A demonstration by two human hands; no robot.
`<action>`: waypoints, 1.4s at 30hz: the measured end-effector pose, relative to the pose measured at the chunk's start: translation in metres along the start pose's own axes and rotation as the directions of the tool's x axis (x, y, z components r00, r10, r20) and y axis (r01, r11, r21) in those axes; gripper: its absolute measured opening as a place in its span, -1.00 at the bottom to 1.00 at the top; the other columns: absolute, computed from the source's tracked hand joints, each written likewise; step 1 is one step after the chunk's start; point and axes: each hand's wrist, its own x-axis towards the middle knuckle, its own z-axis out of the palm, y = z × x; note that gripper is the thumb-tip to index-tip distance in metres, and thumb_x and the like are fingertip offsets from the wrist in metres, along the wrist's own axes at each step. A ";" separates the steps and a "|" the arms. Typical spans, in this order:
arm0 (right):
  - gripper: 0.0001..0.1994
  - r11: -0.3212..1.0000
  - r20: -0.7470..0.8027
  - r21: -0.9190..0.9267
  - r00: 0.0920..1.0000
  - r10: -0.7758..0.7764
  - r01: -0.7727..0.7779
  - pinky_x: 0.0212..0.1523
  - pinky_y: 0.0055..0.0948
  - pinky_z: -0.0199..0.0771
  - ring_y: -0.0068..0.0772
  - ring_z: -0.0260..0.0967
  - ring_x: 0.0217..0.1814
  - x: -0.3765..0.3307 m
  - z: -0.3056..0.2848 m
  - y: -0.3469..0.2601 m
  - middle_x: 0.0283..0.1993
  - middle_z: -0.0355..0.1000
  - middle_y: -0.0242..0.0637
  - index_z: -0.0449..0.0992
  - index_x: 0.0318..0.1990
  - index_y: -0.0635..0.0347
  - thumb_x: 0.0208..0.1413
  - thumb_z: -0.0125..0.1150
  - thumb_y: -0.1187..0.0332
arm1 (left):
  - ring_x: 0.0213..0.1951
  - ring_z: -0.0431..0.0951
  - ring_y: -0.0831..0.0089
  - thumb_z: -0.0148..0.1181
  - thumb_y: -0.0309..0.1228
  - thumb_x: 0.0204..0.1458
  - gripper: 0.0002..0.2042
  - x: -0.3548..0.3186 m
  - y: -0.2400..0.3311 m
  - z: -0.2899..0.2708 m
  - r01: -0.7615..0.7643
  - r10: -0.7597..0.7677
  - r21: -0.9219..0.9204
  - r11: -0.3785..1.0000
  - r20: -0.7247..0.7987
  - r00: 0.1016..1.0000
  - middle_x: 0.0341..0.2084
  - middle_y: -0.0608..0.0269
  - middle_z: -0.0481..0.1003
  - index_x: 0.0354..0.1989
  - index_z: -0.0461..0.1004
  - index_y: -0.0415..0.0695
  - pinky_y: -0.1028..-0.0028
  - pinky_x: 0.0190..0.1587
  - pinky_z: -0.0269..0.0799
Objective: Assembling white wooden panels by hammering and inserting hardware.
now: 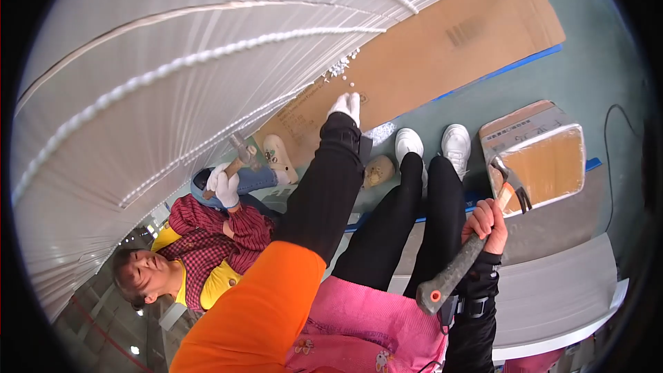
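My left hand (pixel 344 106), in a white glove, reaches out above the brown cardboard sheet (pixel 442 45). Its visible fingers are extended and slightly apart, and nothing shows in them. Just beyond the fingertips, small white pieces (pixel 338 68) lie loosely heaped and scattered at the foot of the tall white stack (pixel 228 41); their exact kind is too small to make out. At the lower right, my bare right hand (pixel 487 224) is wrapped round a claw hammer (pixel 452 273) high on its dark handle. The hammer's metal claw head points away from me.
On the left a person (pixel 221 235) crouches against the stack, a white-gloved hand (pixel 224 186) holding another hammer (pixel 242 152). A plastic-wrapped cardboard box (pixel 532 145) stands right of my shoes (pixel 456 146). A round container (pixel 378 171) sits beside my legs, and a cable (pixel 611 166) trails at far right.
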 end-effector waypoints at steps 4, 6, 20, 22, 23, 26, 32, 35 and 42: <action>-0.83 0.995 -0.078 -0.051 0.993 -0.089 0.085 -0.75 -0.65 0.04 -0.62 -0.05 -0.72 0.016 -0.015 -0.011 -0.63 0.00 -0.46 0.19 -0.41 0.20 0.24 -0.17 0.39 | 0.18 0.17 0.38 -0.40 -0.12 0.18 -0.54 0.050 0.016 0.026 -0.299 0.076 0.664 0.685 0.343 0.936 0.15 0.29 0.22 0.15 0.19 -0.07 0.33 0.15 0.09; -0.84 0.993 -0.079 -0.076 0.993 -0.092 0.086 -0.76 -0.64 0.04 -0.62 -0.05 -0.73 0.019 -0.013 -0.008 -0.63 0.01 -0.46 0.19 -0.40 0.19 0.24 -0.17 0.39 | 0.24 0.08 0.48 -0.45 -0.20 0.21 -0.59 0.056 0.016 0.017 -0.463 0.015 0.827 0.319 0.484 0.875 0.22 0.45 0.15 0.18 0.14 -0.01 0.31 0.18 0.01; -0.83 0.990 -0.008 -0.141 1.000 0.003 -0.004 -0.78 -0.64 0.05 -0.62 -0.03 -0.76 0.009 0.018 0.041 -0.64 0.01 -0.47 0.17 -0.43 0.13 0.24 -0.19 0.37 | 0.10 0.27 0.39 -0.27 -0.34 0.13 -0.70 0.042 0.007 -0.050 0.001 -0.002 0.016 1.000 0.104 0.995 0.08 0.26 0.29 0.01 0.27 -0.07 0.25 0.14 0.07; -0.83 0.989 -0.033 -0.151 0.999 -0.005 0.000 -0.78 -0.64 0.05 -0.62 -0.03 -0.76 0.009 0.014 0.042 -0.64 0.01 -0.47 0.17 -0.42 0.13 0.24 -0.19 0.37 | 0.03 0.31 0.37 -0.26 -0.32 0.15 -0.72 0.050 -0.003 -0.041 -0.347 0.308 0.501 0.793 0.161 0.938 -0.02 0.23 0.35 -0.04 0.31 -0.07 0.30 0.10 0.13; -0.83 0.989 -0.042 -0.145 0.999 -0.007 0.001 -0.78 -0.64 0.05 -0.62 -0.03 -0.76 0.010 0.012 0.043 -0.64 0.02 -0.46 0.17 -0.42 0.14 0.24 -0.19 0.37 | -0.03 0.36 0.35 -0.26 -0.31 0.16 -0.73 0.054 -0.008 -0.037 -0.537 0.515 0.800 0.267 0.353 0.781 -0.12 0.19 0.41 -0.09 0.34 -0.07 0.34 0.05 0.18; -0.82 0.995 -0.061 -0.102 0.998 0.015 -0.021 -0.78 -0.63 0.06 -0.61 -0.03 -0.75 0.009 0.007 0.048 -0.64 0.02 -0.45 0.17 -0.43 0.15 0.24 -0.20 0.38 | -0.08 0.36 0.28 -0.21 -0.30 0.14 -0.77 0.077 -0.034 -0.036 -0.650 0.565 0.388 0.653 0.322 0.760 -0.21 0.17 0.41 -0.17 0.36 -0.09 0.38 0.01 0.22; -0.81 0.998 -0.079 -0.049 0.997 0.024 -0.028 -0.77 -0.62 0.07 -0.60 -0.03 -0.75 0.013 -0.005 0.044 -0.64 0.02 -0.44 0.16 -0.44 0.17 0.24 -0.20 0.39 | -0.03 0.37 0.23 -0.32 -0.30 0.17 -0.66 0.087 -0.037 -0.036 -0.650 0.586 0.681 0.338 0.388 0.711 -0.13 0.06 0.42 -0.09 0.36 -0.21 0.35 0.10 0.19; -0.82 0.998 -0.094 -0.051 0.995 0.027 -0.032 -0.78 -0.62 0.07 -0.60 -0.03 -0.75 0.016 -0.008 0.044 -0.65 0.02 -0.44 0.16 -0.44 0.17 0.24 -0.20 0.39 | 0.02 0.34 0.23 -0.29 -0.30 0.16 -0.65 0.078 -0.030 -0.043 -0.595 0.587 0.583 0.554 0.233 0.775 -0.05 -0.01 0.38 -0.04 0.34 -0.22 0.36 0.12 0.17; -0.83 0.997 -0.109 -0.081 0.994 -0.028 0.020 -0.79 -0.63 0.05 -0.62 -0.04 -0.76 0.014 -0.007 0.030 -0.65 0.01 -0.45 0.19 -0.40 0.19 0.25 -0.21 0.37 | -0.08 0.43 0.06 -0.22 -0.11 0.14 -0.55 0.050 0.014 -0.036 -0.433 0.344 0.460 0.775 0.268 0.900 -0.17 -0.04 0.46 -0.21 0.39 -0.32 0.26 -0.01 0.29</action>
